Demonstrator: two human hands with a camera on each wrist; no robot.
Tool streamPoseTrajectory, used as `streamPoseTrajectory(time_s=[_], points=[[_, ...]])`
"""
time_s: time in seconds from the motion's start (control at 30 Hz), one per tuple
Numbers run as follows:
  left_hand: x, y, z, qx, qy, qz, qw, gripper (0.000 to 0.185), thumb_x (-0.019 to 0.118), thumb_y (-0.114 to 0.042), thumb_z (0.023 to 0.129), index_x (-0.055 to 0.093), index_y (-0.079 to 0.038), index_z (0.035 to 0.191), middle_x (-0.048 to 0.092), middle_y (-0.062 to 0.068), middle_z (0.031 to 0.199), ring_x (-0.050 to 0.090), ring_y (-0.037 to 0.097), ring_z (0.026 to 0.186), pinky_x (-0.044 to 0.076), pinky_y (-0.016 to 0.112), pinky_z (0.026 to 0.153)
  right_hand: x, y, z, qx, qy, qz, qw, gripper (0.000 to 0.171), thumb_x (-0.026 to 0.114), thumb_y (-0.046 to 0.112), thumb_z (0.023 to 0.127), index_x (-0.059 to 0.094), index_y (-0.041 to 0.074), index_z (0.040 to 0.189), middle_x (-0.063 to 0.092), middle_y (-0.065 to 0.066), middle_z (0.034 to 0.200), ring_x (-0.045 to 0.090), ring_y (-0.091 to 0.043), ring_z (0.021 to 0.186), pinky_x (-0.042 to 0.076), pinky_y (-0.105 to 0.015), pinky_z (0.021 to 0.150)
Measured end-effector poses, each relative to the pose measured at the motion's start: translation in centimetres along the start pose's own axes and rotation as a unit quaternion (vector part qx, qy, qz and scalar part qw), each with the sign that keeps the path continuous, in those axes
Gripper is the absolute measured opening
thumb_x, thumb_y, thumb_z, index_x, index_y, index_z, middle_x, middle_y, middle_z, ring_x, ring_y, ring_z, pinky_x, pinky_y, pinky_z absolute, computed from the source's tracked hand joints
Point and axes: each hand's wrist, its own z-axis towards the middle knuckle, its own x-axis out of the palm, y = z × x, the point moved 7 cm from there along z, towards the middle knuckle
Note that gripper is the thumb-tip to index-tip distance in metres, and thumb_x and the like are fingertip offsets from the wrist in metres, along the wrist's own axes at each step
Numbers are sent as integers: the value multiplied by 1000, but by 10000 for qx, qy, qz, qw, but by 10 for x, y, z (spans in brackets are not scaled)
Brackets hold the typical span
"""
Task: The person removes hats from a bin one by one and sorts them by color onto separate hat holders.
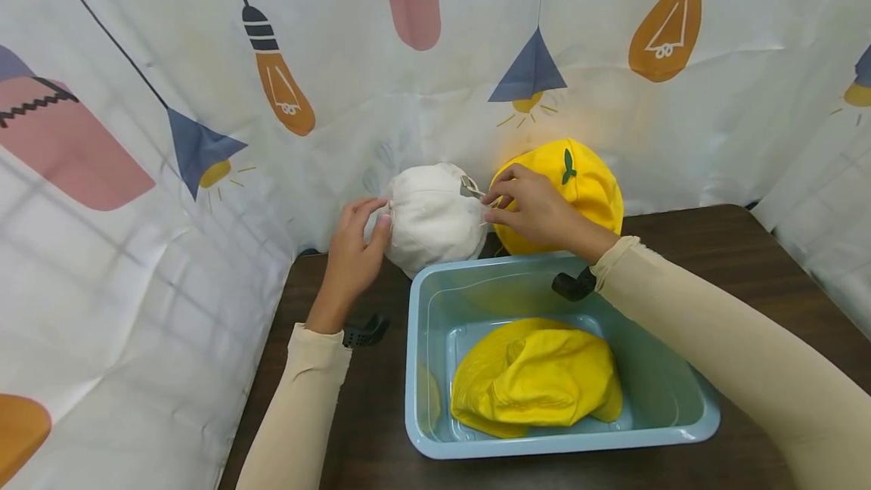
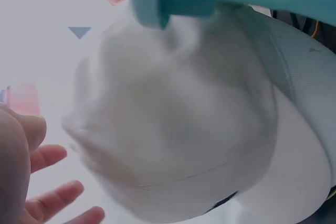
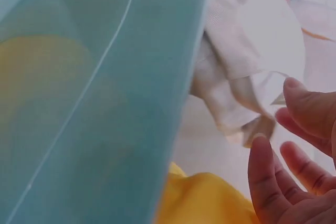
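Note:
A white cap [image 1: 435,221] leans against the backdrop behind the tub, the strap opening at its back facing right. In the left wrist view the crown of the white cap [image 2: 178,124] fills the middle. My left hand [image 1: 355,244] is at the cap's left side, fingers spread and thumb apart. Beside the cap's strap [image 3: 260,129] is my right hand [image 1: 527,206], its thumb and fingertips apart in the right wrist view. The fingertips are at the strap's edge; whether they touch is hard to tell.
A yellow hat [image 1: 588,180] with a green leaf stands right of the white cap. Another yellow hat [image 1: 537,376] lies folded in the blue plastic tub [image 1: 565,446]. The tub stands on a dark wooden table [image 1: 687,248], before a printed cloth backdrop [image 1: 463,119].

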Motion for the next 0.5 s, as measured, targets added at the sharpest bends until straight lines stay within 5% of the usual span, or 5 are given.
streamPoseTrajectory(time_s=[0.3, 0.5], points=[[-19, -31, -31, 667, 119, 78, 9977, 36, 58, -16, 104, 60, -1, 137, 54, 18, 138, 54, 35, 125, 44, 54, 105, -15, 11, -32, -505, 65, 2, 9987, 27, 77, 23, 92, 76, 10, 116, 61, -8, 122, 66, -20, 91, 61, -37, 78], [-7, -42, -63, 420, 863, -207, 9952, 39, 56, -20, 106, 54, -7, 143, 54, 12, 139, 59, 28, 120, 58, 47, 90, -11, 18, -63, -1201, 269, -67, 9924, 24, 80, 24, 88, 77, 13, 109, 63, -2, 114, 61, -18, 83, 56, -29, 67]])
